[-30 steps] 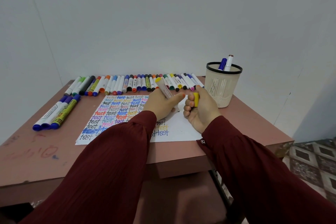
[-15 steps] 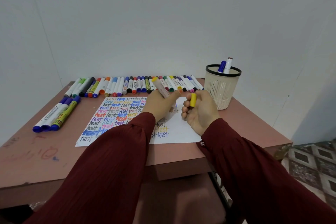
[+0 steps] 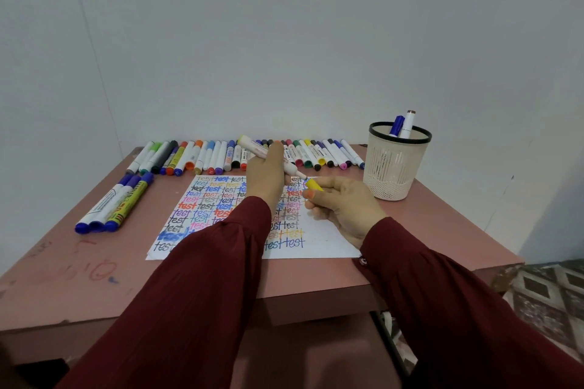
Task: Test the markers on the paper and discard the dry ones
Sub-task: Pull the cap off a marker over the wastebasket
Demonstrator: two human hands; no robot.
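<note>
A person's dark red sleeves (image 3: 205, 278) hide part of the paper (image 3: 322, 240), crowded with coloured "test" words, on a pink table (image 3: 63, 278). The right hand (image 3: 344, 205) pinches a yellow cap (image 3: 314, 185) at the tip of the marker (image 3: 262, 151). The left hand (image 3: 265, 180) grips the marker, its fingers mostly hidden. Whether tip and cap touch is unclear. Behind, the hand blocks part of a row of markers (image 3: 208, 155); a basket (image 3: 392, 174) holds two.

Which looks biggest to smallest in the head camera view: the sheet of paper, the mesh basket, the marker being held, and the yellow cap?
1. Sheet of paper, clearly largest.
2. Mesh basket.
3. Held marker, partly hidden in the left hand.
4. Yellow cap, smallest, pinched in the right hand.
</note>
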